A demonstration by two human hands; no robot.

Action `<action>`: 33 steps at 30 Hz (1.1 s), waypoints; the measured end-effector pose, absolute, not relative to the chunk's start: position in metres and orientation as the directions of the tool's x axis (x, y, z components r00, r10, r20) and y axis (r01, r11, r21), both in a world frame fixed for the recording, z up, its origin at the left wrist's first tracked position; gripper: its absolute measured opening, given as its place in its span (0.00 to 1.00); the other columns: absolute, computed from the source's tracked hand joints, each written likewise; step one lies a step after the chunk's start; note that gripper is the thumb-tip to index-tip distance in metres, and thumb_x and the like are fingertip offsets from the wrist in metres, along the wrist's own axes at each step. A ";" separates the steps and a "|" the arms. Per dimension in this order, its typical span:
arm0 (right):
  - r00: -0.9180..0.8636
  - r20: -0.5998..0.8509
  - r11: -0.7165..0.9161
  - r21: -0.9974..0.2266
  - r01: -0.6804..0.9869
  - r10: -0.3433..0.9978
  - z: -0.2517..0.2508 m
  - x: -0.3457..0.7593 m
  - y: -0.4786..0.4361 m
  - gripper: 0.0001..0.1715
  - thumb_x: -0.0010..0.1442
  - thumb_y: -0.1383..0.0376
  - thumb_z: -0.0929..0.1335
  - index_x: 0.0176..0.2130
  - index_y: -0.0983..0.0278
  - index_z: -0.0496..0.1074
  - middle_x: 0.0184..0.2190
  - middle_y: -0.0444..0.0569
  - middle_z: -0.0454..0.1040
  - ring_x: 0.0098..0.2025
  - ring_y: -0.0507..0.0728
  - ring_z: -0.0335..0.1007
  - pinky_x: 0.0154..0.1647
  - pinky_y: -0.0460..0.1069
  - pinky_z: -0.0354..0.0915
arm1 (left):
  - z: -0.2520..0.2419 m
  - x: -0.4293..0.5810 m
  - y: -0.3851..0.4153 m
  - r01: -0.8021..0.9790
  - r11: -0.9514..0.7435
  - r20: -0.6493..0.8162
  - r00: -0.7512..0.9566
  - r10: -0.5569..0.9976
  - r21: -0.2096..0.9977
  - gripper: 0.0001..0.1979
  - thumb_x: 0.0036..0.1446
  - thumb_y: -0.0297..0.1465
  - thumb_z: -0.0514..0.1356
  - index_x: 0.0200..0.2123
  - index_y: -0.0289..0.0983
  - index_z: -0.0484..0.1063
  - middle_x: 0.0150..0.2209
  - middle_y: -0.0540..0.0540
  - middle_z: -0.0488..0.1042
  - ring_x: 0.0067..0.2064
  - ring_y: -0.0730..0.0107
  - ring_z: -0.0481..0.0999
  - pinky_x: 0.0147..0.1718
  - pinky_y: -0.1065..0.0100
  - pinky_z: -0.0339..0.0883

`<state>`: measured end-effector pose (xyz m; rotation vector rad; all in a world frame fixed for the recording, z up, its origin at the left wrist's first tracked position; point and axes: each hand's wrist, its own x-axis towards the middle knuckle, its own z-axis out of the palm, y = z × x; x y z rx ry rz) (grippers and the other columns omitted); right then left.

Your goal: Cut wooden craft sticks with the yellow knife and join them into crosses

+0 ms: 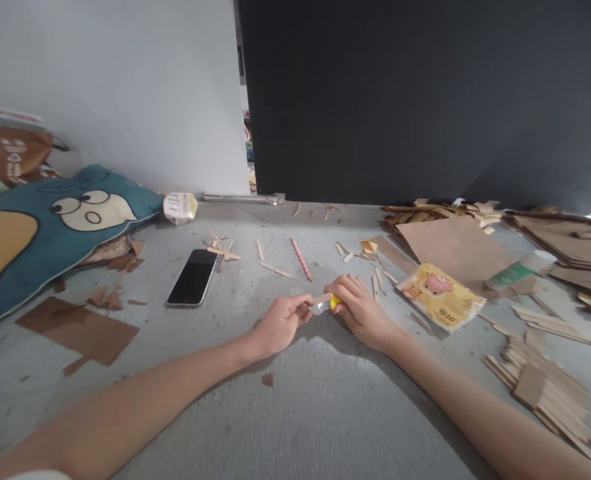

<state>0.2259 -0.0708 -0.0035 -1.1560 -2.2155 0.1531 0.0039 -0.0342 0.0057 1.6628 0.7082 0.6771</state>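
Both of my hands meet low over the grey floor near the middle of the view. My left hand [281,324] pinches a short wooden stick [319,299] by one end. My right hand [359,308] is closed around a small yellow-handled cutter [329,305], whose metal tip lies against the stick. A pink pencil [301,259] lies on the floor just beyond my hands, and loose wooden sticks [274,268] are scattered around it.
A black phone [193,277] lies to the left. A teal cartoon cushion [50,227] fills the far left. A yellow packet [441,295], brown cardboard sheets [455,247] and a pile of cut strips [540,387] are on the right. A dark panel [425,100] stands behind.
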 end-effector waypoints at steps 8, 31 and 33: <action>-0.428 0.469 0.612 -0.367 0.701 0.772 -0.004 0.226 -0.073 0.16 0.75 0.63 0.57 0.52 0.59 0.70 0.43 0.55 0.72 0.43 0.64 0.63 0.44 0.58 0.62 | -0.002 0.001 -0.030 0.152 -0.228 0.052 0.714 0.698 0.962 0.06 0.56 0.29 0.52 0.29 0.38 0.67 0.27 0.52 0.63 0.31 0.72 0.60 0.33 0.70 0.56; -0.227 0.526 0.495 -0.452 0.742 0.820 -0.014 0.230 -0.066 0.18 0.77 0.56 0.55 0.50 0.59 0.69 0.40 0.53 0.71 0.43 0.64 0.66 0.45 0.58 0.63 | 0.005 0.002 -0.032 -0.039 -0.120 0.120 0.607 0.786 0.992 0.27 0.67 0.56 0.52 0.28 0.40 0.60 0.21 0.57 0.51 0.23 0.75 0.48 0.23 0.71 0.44; -0.177 0.547 0.480 -0.481 0.733 0.818 -0.018 0.231 -0.068 0.19 0.77 0.55 0.54 0.49 0.59 0.68 0.39 0.52 0.71 0.42 0.63 0.67 0.44 0.57 0.64 | 0.001 0.003 -0.029 -0.049 -0.101 0.111 0.557 0.823 0.994 0.28 0.66 0.59 0.51 0.31 0.40 0.62 0.21 0.58 0.50 0.22 0.75 0.47 0.22 0.70 0.43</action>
